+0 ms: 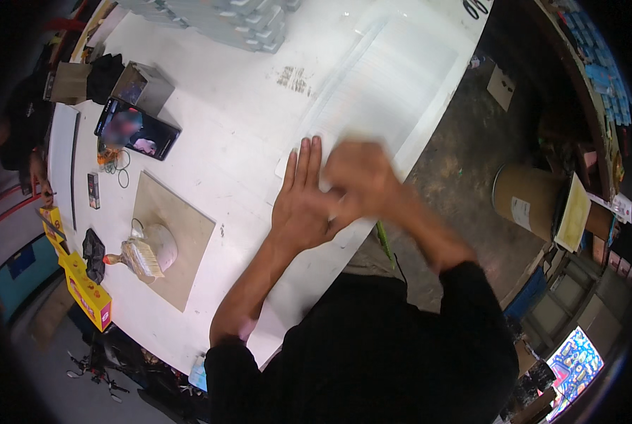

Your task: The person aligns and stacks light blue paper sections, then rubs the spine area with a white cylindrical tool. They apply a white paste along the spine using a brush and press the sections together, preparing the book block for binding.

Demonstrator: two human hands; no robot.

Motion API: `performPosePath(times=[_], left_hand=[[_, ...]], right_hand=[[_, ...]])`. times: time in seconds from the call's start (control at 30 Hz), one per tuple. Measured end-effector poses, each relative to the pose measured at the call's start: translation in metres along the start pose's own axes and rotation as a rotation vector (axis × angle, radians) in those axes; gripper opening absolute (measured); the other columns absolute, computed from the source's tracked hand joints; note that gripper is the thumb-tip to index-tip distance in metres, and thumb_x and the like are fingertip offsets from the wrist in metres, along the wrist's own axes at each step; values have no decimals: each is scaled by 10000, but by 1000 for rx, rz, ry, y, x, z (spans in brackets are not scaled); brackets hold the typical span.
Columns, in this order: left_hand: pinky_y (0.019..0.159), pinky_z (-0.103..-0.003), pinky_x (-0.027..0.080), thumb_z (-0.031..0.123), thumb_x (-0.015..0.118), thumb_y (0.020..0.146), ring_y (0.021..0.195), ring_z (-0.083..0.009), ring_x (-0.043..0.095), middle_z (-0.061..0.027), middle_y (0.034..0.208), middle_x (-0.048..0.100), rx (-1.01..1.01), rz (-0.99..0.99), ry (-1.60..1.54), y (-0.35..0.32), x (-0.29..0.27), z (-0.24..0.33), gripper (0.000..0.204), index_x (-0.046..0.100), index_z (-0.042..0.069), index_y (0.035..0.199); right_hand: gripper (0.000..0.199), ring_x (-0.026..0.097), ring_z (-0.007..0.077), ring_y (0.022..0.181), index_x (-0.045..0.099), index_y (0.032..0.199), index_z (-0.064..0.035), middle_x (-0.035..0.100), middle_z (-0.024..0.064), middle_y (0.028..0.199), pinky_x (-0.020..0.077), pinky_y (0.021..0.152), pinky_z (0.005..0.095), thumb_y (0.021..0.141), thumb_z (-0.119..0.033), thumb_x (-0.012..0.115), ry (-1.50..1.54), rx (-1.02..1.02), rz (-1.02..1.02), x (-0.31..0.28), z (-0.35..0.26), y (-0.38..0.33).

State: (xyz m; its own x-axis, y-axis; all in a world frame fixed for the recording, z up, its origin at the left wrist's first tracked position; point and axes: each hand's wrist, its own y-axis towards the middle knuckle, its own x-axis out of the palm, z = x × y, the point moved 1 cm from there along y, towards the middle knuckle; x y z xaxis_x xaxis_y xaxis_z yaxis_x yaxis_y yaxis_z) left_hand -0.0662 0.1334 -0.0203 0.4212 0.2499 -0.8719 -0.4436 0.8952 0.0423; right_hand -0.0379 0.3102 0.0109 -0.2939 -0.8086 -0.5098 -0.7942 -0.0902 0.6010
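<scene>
Black sleeves and bare forearms are seen closest, coming up from the lower edge to two hands laid on a white sheet (383,99) at the near edge of the white worktop (231,120). The fingers (305,159) of the left hand (303,201) are stretched flat and close together on the sheet, gripping nothing, while the right hand (362,177) is blurred just beside it, partly over it, so it cannot be told how far its fingers are opened. Further left, a brush (136,256) is laid on a beige board (178,215), and a dark tablet (138,128) is propped well apart.
</scene>
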Motion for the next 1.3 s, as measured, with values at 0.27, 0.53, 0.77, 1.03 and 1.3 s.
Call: performPosePath(times=[0.27, 0.53, 0.77, 1.03, 1.3], left_hand=[[1285, -613, 149, 565, 750, 870, 1571, -548, 181, -403, 1666, 196, 32, -48, 292, 3, 1, -2, 909, 490, 20, 1549], [1292, -600, 138, 525, 656, 953, 1591, -520, 153, -370, 1686, 186, 21, -4, 262, -8, 2, -1, 707, 499, 267, 1592], [1268, -643, 173, 534, 607, 991, 1585, -534, 155, -372, 1686, 186, -47, -71, 109, -16, -3, 1, 664, 491, 291, 1598], [1288, -601, 154, 377, 688, 932, 1588, -542, 142, -409, 1677, 165, -44, -53, 42, -23, -2, 1, 629, 595, 65, 1469], [1300, -597, 118, 442, 665, 904, 1596, -517, 129, -380, 1691, 149, 30, -41, 37, -28, -3, -1, 765, 505, 67, 1551]], right_hand=[[185, 574, 218, 513, 647, 681, -106, 585, 40, 632, 468, 494, 343, 622, -73, 819, 68, -10, 122, 34, -23, -15], [291, 689, 273, 773, 714, 957, -59, 692, 130, 918, 558, 697, 404, 778, -254, 833, -84, 5, -8, 43, -1, -33], [278, 682, 250, 673, 718, 892, -72, 700, 110, 942, 538, 570, 378, 774, -305, 811, -236, -4, 13, 20, 7, -3], [259, 643, 245, 619, 686, 787, -91, 636, 67, 720, 503, 550, 370, 759, -290, 850, -328, 126, -201, 47, -24, -25], [343, 538, 220, 525, 605, 690, -110, 533, 38, 618, 432, 499, 349, 658, -192, 936, -92, 69, -31, 38, -18, -23]])
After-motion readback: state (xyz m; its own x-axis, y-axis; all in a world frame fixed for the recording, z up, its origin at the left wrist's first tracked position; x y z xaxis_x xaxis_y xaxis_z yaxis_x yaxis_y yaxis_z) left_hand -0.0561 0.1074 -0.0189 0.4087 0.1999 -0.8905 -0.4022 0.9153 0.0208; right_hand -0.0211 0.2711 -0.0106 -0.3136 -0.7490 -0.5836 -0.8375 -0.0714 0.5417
